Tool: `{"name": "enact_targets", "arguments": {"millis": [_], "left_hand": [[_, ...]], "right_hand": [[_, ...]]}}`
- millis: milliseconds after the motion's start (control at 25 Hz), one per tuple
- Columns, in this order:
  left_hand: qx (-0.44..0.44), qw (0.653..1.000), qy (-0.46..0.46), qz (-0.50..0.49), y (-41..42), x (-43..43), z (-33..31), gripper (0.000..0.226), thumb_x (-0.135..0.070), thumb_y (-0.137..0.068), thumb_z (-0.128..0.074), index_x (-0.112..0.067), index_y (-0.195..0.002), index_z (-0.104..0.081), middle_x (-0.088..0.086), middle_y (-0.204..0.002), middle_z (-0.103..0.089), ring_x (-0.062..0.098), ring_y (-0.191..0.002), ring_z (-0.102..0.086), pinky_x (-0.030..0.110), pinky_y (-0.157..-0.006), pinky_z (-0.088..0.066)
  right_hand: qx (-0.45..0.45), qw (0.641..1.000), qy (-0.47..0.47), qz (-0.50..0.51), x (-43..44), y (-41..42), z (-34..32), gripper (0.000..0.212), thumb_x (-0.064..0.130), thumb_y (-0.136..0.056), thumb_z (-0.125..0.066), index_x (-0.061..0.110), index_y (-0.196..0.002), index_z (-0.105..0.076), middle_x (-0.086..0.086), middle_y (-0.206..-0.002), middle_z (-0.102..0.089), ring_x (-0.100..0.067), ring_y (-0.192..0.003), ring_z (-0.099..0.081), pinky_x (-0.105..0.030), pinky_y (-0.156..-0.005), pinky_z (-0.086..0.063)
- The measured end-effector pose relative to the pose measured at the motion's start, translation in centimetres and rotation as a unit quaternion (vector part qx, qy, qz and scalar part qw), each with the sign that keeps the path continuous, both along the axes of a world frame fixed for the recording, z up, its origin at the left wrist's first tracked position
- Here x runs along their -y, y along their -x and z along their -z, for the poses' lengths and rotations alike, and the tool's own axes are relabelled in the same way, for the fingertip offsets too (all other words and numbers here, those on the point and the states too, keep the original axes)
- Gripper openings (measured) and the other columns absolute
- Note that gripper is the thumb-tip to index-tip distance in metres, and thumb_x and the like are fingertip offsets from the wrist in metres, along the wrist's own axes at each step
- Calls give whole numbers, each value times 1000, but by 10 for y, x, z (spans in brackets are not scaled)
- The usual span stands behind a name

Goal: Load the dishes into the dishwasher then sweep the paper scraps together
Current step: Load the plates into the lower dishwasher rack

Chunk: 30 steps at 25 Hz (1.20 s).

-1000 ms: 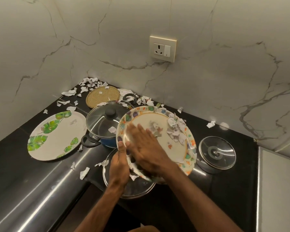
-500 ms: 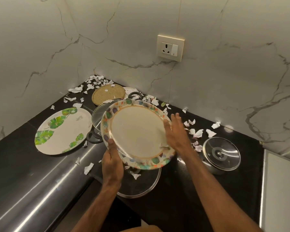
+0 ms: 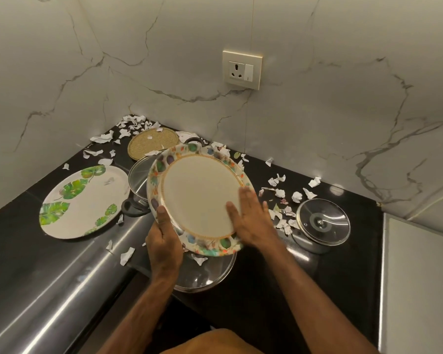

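I hold a floral-rimmed plate (image 3: 195,190) tilted above the black counter. My left hand (image 3: 164,241) grips its lower left rim, thumb on the plate's face. My right hand (image 3: 251,218) lies flat with straight fingers on the plate's lower right part. The plate's face is bare. Torn paper scraps (image 3: 281,192) lie scattered on the counter to the right of the plate, and more scraps (image 3: 128,126) sit in the back corner. A leaf-patterned plate (image 3: 85,200) lies flat at the left.
A pot with a glass lid (image 3: 138,180) stands behind the held plate. A woven round mat (image 3: 151,143) lies further back. One glass lid (image 3: 322,221) rests at the right, another (image 3: 205,272) below the held plate. A wall socket (image 3: 242,69) is above.
My right hand swept the scraps off the plate toward the right, then came back onto its lower right part. The scraps now lie on the counter. The plate tilted up.
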State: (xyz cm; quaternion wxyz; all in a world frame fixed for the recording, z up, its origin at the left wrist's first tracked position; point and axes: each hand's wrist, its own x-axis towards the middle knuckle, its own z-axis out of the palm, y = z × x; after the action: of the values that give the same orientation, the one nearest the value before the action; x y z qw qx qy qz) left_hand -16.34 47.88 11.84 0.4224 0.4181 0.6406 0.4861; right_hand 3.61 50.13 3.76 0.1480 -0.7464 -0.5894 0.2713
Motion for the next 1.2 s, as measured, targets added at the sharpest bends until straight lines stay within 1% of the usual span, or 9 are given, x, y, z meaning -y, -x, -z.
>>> {"name": "enact_targets", "arguments": {"millis": [160,280,400,600,720,800,880,960,1200], "left_hand": [[12,999,18,36,1,3,-1,76,-71,-95,-26,-15,-133,-61,-1,-106,-72,13,-94,-68,20,-72,-53],[43,997,12,65,3,4,-1,70,-76,-93,-30,-26,-131,-60,-9,-102,-73,7,-89,-73,26,-75,-60],[64,994,15,87,8,5,3,59,-83,-89,-37,-39,-115,-67,-8,-107,-76,14,-100,-75,44,-89,-62],[72,995,10,74,27,7,3,48,-73,-95,-35,-44,-125,-59,-10,-117,-72,18,-111,-71,43,-92,-60],[75,995,9,59,39,3,3,57,-70,-98,-33,-29,-124,-62,-9,-112,-73,14,-106,-71,32,-86,-60],[79,994,20,79,47,0,2,52,-69,-98,-33,-30,-112,-66,-12,-101,-75,6,-92,-74,22,-73,-59],[85,989,26,116,56,0,1,44,-67,-98,-34,-36,-103,-65,-16,-89,-76,-1,-83,-74,20,-68,-57],[105,981,34,159,67,1,1,41,-66,-97,-37,-36,-103,-65,-16,-89,-78,4,-87,-75,29,-75,-60],[76,972,1,222,114,14,25,34,-45,-103,-55,-19,-121,-65,3,-107,-78,25,-100,-76,39,-78,-62]], "right_hand": [[21,995,-33,95,-5,-24,-8,85,75,-102,-10,24,-167,12,2,-174,20,-18,-160,19,-49,-130,10],[-70,989,-130,-5,-11,-2,-29,79,68,-106,-23,29,-167,9,8,-175,15,-10,-160,14,-39,-130,6],[-41,986,-134,-88,-15,12,-34,74,67,-107,-16,32,-167,9,11,-174,15,-7,-159,16,-38,-130,7],[38,989,-73,124,-12,-26,-18,78,72,-104,-9,29,-168,2,2,-175,9,-20,-161,12,-51,-128,12],[-120,966,-63,222,13,-24,-31,68,58,-110,-32,20,-165,-24,-7,-170,-30,-28,-158,-26,-51,-124,-28],[-226,940,-94,239,36,-13,-41,46,43,-112,-42,21,-151,-49,8,-131,-62,-26,-134,-58,-37,-93,-55],[-241,922,-138,269,58,1,-43,35,34,-112,-47,24,-145,-54,17,-110,-61,-14,-110,-68,-24,-74,-51],[-249,899,-165,320,79,16,-42,36,32,-111,-48,25,-146,-52,10,-116,-65,-5,-97,-68,-23,-69,-54],[-212,863,-226,399,145,72,-37,37,38,-110,-50,25,-144,-55,6,-120,-71,-6,-97,-73,-29,-74,-63]]}}
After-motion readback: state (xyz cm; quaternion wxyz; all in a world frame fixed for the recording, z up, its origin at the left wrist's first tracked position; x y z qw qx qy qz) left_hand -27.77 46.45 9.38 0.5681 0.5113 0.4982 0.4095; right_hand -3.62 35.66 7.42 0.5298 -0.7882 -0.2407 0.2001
